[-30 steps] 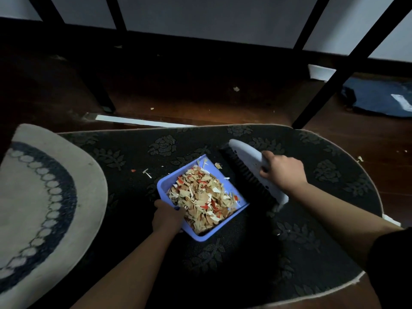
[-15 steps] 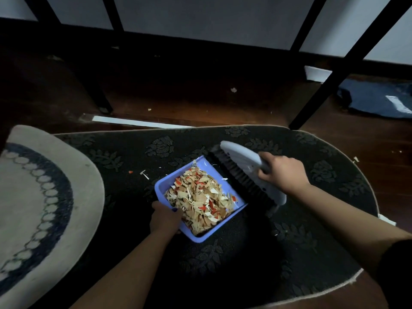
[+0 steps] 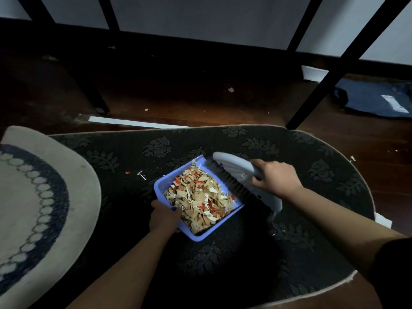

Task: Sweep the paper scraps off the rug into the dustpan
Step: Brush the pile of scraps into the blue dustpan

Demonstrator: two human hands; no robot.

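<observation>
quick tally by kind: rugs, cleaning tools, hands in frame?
Rugs: 2, the dark floral rug and the beige round rug
Cleaning tools: 2, the blue dustpan and the grey brush
Hands: 2, left hand, right hand
Total: 6

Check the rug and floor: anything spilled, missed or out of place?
Yes. A few scraps lie on the dark rug left of the dustpan, outside it. More bits sit on the wooden floor beyond the rug. The dustpan itself is heaped full.
</observation>
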